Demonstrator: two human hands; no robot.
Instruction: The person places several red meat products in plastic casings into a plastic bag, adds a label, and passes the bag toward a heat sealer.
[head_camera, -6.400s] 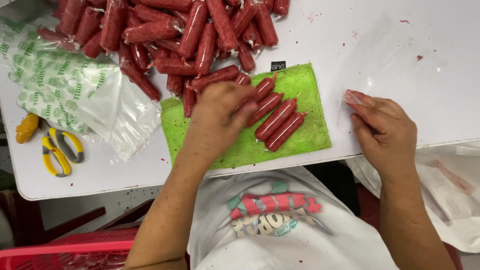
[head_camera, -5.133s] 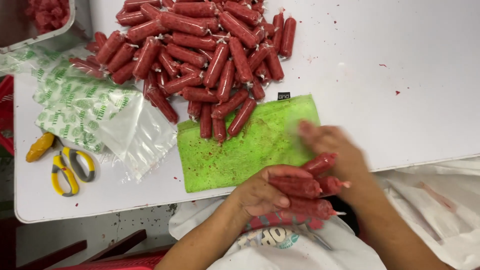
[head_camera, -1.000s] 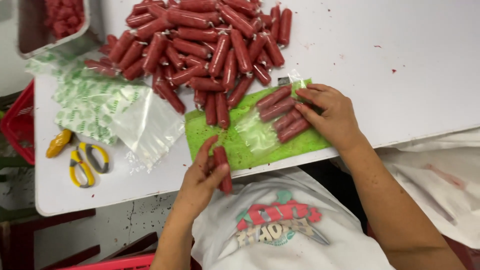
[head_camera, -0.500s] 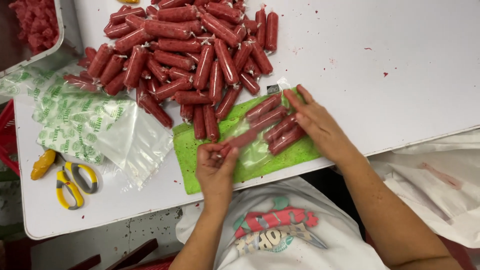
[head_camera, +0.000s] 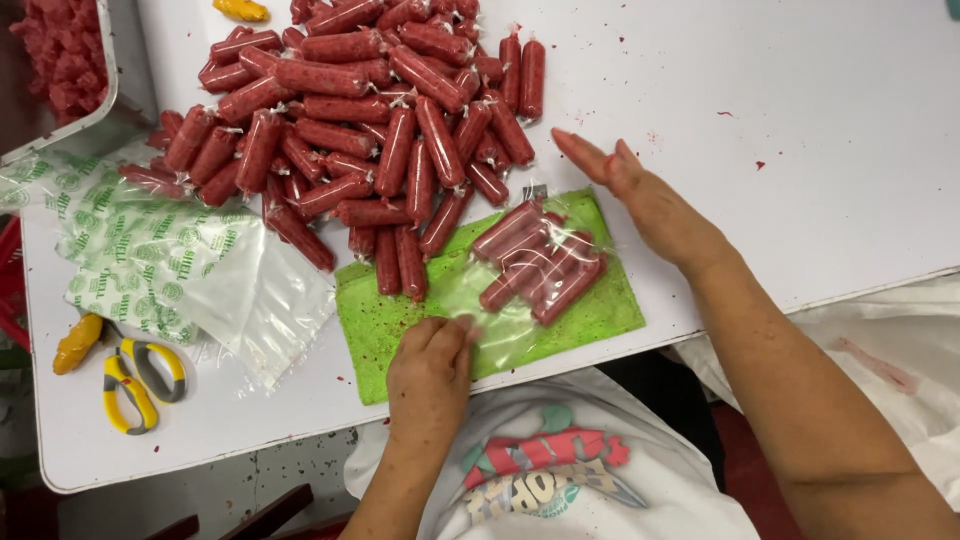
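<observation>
Pressing flat on the clear plastic bag (head_camera: 520, 300), the left hand (head_camera: 432, 362) pins its mouth; the right hand (head_camera: 640, 195) has lifted off, fingers spread and empty. Five red sausages (head_camera: 538, 262) now sit inside, on the green mat (head_camera: 400, 320) at the counter (head_camera: 780, 120) edge.

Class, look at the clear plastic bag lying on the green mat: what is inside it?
The clear bag holds several red sausages, side by side at its far end. The left hand covers its near end.
</observation>
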